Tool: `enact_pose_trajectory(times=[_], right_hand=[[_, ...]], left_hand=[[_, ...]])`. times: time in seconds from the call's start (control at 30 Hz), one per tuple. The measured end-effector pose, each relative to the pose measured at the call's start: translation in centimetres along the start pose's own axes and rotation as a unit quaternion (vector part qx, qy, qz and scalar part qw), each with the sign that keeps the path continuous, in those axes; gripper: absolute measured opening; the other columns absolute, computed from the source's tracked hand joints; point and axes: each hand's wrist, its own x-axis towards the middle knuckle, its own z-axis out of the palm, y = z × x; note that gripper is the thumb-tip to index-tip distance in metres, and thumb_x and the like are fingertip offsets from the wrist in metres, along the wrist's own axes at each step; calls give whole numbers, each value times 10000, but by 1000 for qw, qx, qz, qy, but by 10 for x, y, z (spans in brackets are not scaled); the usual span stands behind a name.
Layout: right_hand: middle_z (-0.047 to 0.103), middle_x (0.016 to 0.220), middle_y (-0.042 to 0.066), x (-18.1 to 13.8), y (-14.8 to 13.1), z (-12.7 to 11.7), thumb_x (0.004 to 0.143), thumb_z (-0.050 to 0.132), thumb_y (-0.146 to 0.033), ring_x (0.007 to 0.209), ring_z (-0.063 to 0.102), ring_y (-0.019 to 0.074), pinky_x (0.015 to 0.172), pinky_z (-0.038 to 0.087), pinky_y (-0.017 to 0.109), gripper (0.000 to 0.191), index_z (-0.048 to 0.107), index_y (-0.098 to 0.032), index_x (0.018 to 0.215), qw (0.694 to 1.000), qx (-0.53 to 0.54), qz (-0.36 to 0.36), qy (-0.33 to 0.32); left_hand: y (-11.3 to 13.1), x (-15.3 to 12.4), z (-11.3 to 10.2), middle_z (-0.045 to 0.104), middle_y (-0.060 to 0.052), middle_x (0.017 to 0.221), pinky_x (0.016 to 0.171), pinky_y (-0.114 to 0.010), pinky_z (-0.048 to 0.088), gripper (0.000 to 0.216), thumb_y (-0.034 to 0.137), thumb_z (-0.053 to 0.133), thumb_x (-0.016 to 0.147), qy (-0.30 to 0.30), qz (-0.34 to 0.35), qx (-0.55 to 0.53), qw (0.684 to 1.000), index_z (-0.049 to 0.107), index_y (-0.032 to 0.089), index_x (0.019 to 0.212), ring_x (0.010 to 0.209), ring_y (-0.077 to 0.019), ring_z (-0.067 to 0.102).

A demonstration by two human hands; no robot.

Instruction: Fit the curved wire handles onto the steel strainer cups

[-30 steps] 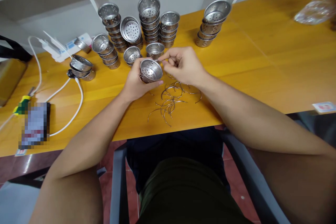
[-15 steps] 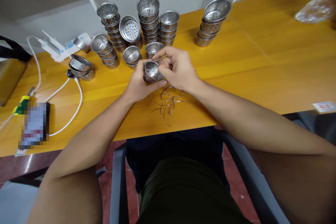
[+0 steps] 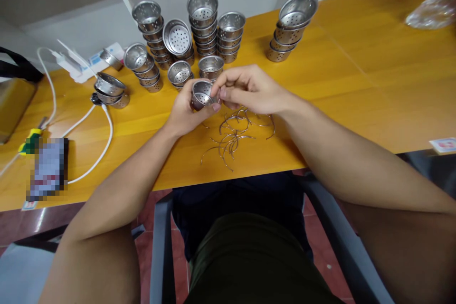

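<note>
My left hand [image 3: 187,113] grips a small perforated metal cup [image 3: 201,94] above the table, its opening tipped toward me. A thin curved line, perhaps a wire, shows inside the cup. At the cup's right rim, my right hand [image 3: 245,89] has thumb and forefinger pinched together; whatever is between them is too small to make out. Below the hands lie several loose bent wires [image 3: 231,140] on the table. Just behind the held cup stand two more perforated cups, a left one [image 3: 179,73] and a right one [image 3: 211,67].
Stacks of perforated cups line the back, including a middle stack [image 3: 203,12] and a right stack [image 3: 287,33]. To the left are a power strip [image 3: 94,64], white cables [image 3: 109,137], a screwdriver [image 3: 30,141] and a blurred-out object [image 3: 48,171]. A plastic bag [image 3: 429,14] lies far right.
My right hand has shifted slightly right, its forefinger coming down from above the cup to its right rim. The held cup has moved slightly left and up, exposing more of the wires.
</note>
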Motion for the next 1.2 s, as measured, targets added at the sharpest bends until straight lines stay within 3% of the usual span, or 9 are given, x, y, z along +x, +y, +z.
enact_pose_trajectory(times=[0.1, 0.3, 0.47, 0.83, 1.03, 1.2], right_hand=[[786, 880, 8, -2, -3, -11, 1037, 1109, -656, 695, 653, 155, 619, 552, 310, 497, 835, -252, 1130, 998, 20, -10, -57], [741, 828, -18, -3, 2, -7, 1048, 1105, -669, 688, 640, 155, 615, 554, 305, 502, 817, -259, 1091, 1000, 1, 0, -26], [791, 895, 5, -4, 7, -1, 1052, 1098, -599, 716, 687, 163, 666, 627, 328, 460, 796, -258, 1113, 999, 11, 12, -27], [737, 864, -16, -5, 13, 0, 1094, 1046, -560, 735, 689, 176, 684, 624, 334, 405, 763, -272, 1132, 1000, 0, 3, -27], [724, 844, -23, -5, 16, 2, 1094, 1038, -535, 716, 675, 175, 657, 581, 336, 381, 765, -271, 1130, 1000, -16, 6, -17], [717, 819, -27, -4, 25, 4, 1130, 1029, -522, 668, 630, 156, 595, 512, 314, 365, 773, -262, 1115, 999, -8, -39, -8]], left_hand=[[-1, 0, -3, 861, -95, 1376, 1099, -498, 741, 961, 989, 1030, 936, -20, -19, -16, 999, 749, 307, 1552, 1220, -310, 853], [-9, -1, -2, 830, -123, 1516, 1253, -578, 732, 1133, 983, 1111, 825, -27, -23, -9, 999, 691, 313, 1636, 1392, -379, 857], [-15, -2, -1, 850, -110, 1450, 1231, -569, 748, 1053, 924, 1121, 867, -9, -9, 5, 1000, 702, 318, 1620, 1348, -369, 871], [-18, -1, -5, 847, -110, 1432, 1115, -518, 782, 991, 957, 1044, 941, -14, 24, 27, 999, 696, 318, 1612, 1262, -334, 882], [-28, 2, -13, 831, -104, 1447, 1136, -523, 782, 954, 959, 1003, 994, -9, 70, 36, 997, 701, 330, 1645, 1256, -325, 883], [-30, 2, -17, 812, -97, 1486, 1178, -510, 767, 904, 915, 954, 1078, -22, 86, 68, 994, 649, 341, 1707, 1301, -311, 875]])
